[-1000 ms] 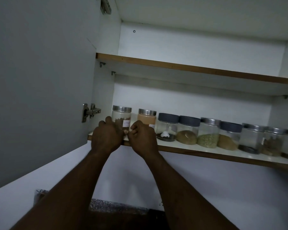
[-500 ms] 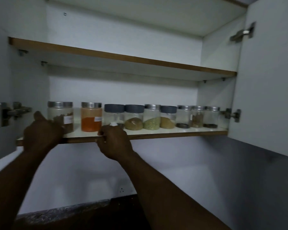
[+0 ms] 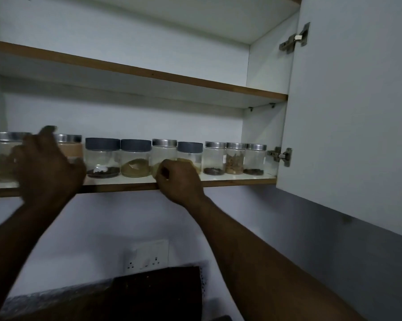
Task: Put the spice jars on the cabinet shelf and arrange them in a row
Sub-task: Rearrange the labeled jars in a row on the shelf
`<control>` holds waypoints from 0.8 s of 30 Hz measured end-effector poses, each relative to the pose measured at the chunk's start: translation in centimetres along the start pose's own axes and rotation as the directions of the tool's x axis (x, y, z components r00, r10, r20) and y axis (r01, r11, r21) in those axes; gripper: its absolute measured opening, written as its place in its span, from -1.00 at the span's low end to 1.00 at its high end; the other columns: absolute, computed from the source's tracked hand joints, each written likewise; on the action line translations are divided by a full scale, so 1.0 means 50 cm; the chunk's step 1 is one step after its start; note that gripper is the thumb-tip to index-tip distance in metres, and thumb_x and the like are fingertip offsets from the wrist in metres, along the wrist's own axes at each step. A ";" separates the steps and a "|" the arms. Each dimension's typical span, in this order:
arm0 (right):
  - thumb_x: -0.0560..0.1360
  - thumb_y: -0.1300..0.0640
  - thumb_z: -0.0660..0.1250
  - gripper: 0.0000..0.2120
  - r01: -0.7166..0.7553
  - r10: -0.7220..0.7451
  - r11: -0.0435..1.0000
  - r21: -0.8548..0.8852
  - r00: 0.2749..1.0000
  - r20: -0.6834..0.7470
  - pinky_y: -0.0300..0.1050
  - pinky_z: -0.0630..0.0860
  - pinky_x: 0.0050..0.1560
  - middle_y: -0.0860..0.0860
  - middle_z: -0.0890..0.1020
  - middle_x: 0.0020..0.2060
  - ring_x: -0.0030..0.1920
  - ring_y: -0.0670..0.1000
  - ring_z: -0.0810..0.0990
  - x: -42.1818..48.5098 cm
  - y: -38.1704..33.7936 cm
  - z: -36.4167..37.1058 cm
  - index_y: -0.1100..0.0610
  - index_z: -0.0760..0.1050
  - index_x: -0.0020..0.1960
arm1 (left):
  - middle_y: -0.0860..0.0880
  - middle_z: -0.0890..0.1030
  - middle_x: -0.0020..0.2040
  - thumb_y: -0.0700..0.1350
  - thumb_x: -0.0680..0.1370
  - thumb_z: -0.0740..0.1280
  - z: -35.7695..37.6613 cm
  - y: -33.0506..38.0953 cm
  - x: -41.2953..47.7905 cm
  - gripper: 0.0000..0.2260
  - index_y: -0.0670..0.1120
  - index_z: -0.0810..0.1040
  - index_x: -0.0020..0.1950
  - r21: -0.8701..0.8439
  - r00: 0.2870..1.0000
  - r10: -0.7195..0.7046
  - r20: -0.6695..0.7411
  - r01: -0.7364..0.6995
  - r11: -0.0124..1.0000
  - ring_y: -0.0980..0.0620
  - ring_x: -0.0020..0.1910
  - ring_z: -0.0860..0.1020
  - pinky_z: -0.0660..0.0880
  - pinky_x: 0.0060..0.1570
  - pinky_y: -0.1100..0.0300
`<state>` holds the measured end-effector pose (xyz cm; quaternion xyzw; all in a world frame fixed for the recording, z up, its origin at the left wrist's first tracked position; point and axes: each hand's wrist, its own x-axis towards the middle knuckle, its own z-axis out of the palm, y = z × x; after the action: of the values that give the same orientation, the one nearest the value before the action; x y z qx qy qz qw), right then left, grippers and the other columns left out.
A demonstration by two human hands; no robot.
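Row of clear glass spice jars stands on the white lower cabinet shelf with the brown wooden edge. Nine counted, lids grey or silver, most touching or just beside a neighbour. Placement looks done; the step in hand is judged to be the final straightening.

Left hand is raised, thumb up, before the silver-lidded jar of brown pieces at far left and the silver-lidded jar of orange powder. Right hand is at the shelf edge, fingers curled, in front of the silver-lidded jar of pale green grains and the grey-lidded jar of tan powder.

To do it well:
- Nudge low on the glass, not at the lid, so no jar tips.
- Slide along the board rather than lift.
- Bring the fronts to one line, set back from the edge.
- Mind the neighbours, since a push on one will likely travel down the row.

Hard to make out:
- Left hand is blurred; cannot tell whether it grips a jar or only touches it.
- Right fingertips are hidden behind the knuckles; cannot tell whether they pinch a jar's base or nothing.
- Far-left jar is cut by the frame, and anything beyond it is unseen.
- Lower parts of the orange and green jars are covered.
- Labels are unreadable.
- The dark flat object under the white wall socket cannot be identified.
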<state>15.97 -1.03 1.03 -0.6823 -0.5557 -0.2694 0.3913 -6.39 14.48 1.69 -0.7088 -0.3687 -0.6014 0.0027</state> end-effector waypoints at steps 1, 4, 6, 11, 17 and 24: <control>0.54 0.09 0.37 -0.87 0.001 -0.002 1.000 -0.015 1.000 -0.023 -0.05 0.56 -0.19 0.05 0.70 -0.20 -0.15 0.08 0.65 0.000 0.022 -0.021 0.13 0.64 -0.10 | -0.32 0.43 0.28 -0.09 0.43 0.48 0.014 0.076 -0.010 -0.34 -0.11 0.26 0.45 0.003 0.998 0.044 -0.041 -0.044 0.999 -0.36 0.25 0.40 0.43 0.20 -0.26; 0.53 0.05 0.36 -0.87 -0.015 0.012 0.999 -0.039 0.997 -0.072 -0.02 0.59 -0.19 0.00 0.70 -0.21 -0.17 0.06 0.66 -0.001 0.091 -0.081 0.08 0.63 -0.13 | -0.27 0.47 0.23 -0.11 0.40 0.52 0.072 0.210 -0.040 -0.35 -0.08 0.32 0.43 -0.053 0.975 0.217 0.041 -0.215 0.975 -0.29 0.20 0.42 0.47 0.11 -0.21; 0.53 0.03 0.35 -0.86 -0.019 0.016 0.999 -0.044 0.997 -0.069 0.02 0.60 -0.17 -0.01 0.69 -0.21 -0.17 0.05 0.65 -0.004 0.133 -0.116 0.06 0.61 -0.14 | -0.23 0.47 0.25 -0.10 0.41 0.51 0.111 0.284 -0.064 -0.37 -0.06 0.34 0.42 -0.079 0.963 0.242 0.114 -0.234 0.969 -0.25 0.21 0.43 0.51 0.09 -0.17; 0.51 -0.01 0.40 -0.88 -0.018 0.013 0.999 -0.048 0.995 -0.094 -0.05 0.57 -0.17 -0.07 0.66 -0.26 -0.21 -0.03 0.61 -0.010 0.245 -0.195 0.03 0.58 -0.14 | -0.13 0.49 0.25 -0.06 0.44 0.47 0.229 0.452 -0.134 -0.45 -0.06 0.41 0.40 -0.151 0.903 0.365 0.229 -0.337 0.929 -0.15 0.23 0.46 0.52 0.10 -0.06; 0.51 0.04 0.34 -0.89 -0.133 0.129 0.991 -0.029 0.984 -0.126 -0.06 0.53 -0.24 -0.09 0.61 -0.31 -0.26 -0.06 0.58 -0.025 0.380 -0.271 0.03 0.54 -0.17 | -0.10 0.49 0.25 -0.06 0.50 0.40 0.347 0.589 -0.175 -0.53 -0.02 0.41 0.39 -0.275 0.840 0.416 0.347 -0.333 0.902 -0.12 0.19 0.51 0.55 0.07 -0.07; 0.48 0.10 0.43 -0.78 -0.295 0.288 0.954 -0.046 0.950 -0.123 -0.07 0.54 -0.02 0.03 0.58 0.07 0.02 0.04 0.59 -0.044 0.494 -0.312 0.10 0.55 0.11 | -0.09 0.43 0.33 -0.04 0.55 0.38 0.456 0.701 -0.196 -0.53 -0.01 0.38 0.45 -0.360 0.803 0.470 0.366 -0.343 0.868 -0.11 0.09 0.58 0.53 -0.03 0.05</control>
<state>40.46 -17.11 2.04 -0.7524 -0.4166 -0.2651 0.4360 31.40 -5.96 2.41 -0.8823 -0.1098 -0.4549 -0.0496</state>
